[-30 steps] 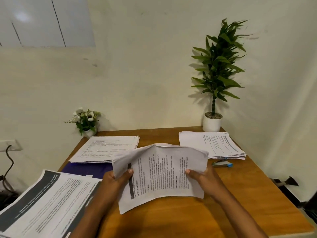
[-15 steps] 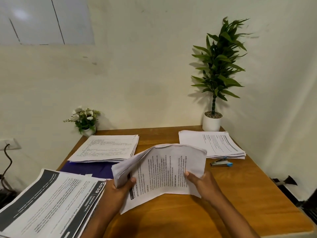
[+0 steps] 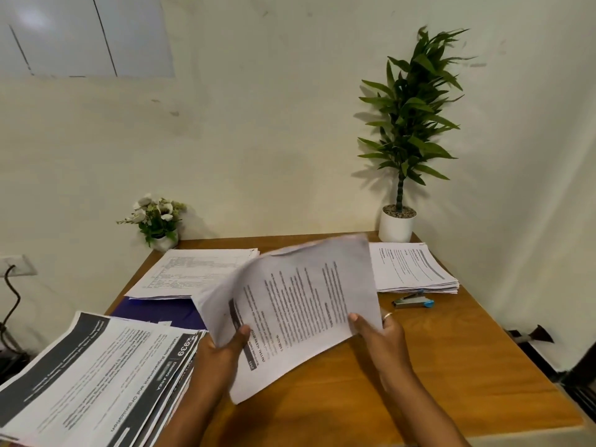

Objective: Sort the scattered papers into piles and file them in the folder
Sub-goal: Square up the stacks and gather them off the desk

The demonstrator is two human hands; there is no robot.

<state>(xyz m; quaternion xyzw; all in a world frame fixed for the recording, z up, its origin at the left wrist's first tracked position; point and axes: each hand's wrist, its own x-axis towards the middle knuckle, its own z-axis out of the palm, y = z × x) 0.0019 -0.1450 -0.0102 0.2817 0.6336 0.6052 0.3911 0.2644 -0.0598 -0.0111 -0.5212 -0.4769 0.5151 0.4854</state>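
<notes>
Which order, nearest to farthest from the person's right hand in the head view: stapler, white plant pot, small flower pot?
1. stapler, just beyond the right hand.
2. white plant pot, back right corner.
3. small flower pot, back left.

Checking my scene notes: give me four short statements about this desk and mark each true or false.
1. The left hand and the right hand both grip the sheaf. True.
2. The stapler lies on top of a pile. False: it lies on the table, in front of the right pile.
3. The folder shows from under the far-left pile. True.
4. The tall plant stands at the table's left corner. False: it stands at the far right corner.
</notes>
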